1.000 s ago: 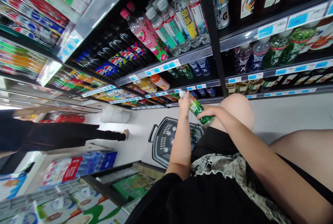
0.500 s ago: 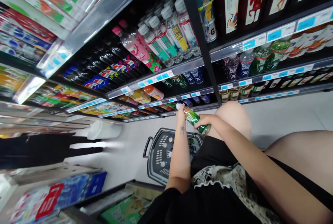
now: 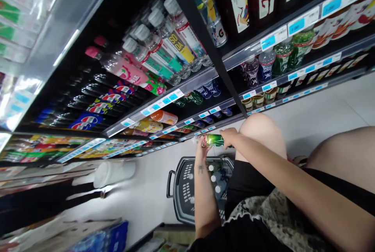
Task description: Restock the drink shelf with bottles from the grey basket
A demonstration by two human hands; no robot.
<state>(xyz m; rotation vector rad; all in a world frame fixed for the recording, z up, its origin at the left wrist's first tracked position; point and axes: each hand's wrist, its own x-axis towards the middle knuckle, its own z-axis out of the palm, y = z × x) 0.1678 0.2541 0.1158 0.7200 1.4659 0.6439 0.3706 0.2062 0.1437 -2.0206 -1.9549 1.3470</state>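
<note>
Between my two hands lies a green-labelled drink bottle [image 3: 215,140], held nearly level above the floor in front of my knee. My left hand [image 3: 200,146] is closed around its cap end, so the cap is partly hidden. At the other end, the fingers of my right hand [image 3: 230,136] wrap the base. Just below my left forearm stands a grey shopping basket [image 3: 177,201] with several bottles [image 3: 216,177] in it, partly covered by that arm.
Shelves with a price-tag edge [image 3: 172,97] run along the far side, holding soda water bottles [image 3: 178,47] and cola bottles [image 3: 84,121]. A white bucket [image 3: 115,173] and a person in dark clothes [image 3: 38,201] are at left. Blue-wrapped packs [image 3: 113,238] sit at lower left.
The bottle has turned from a slant to nearly level and come slightly lower, still in both hands. My view has shifted, so the shelves appear further left and more of the basket's bottles show.
</note>
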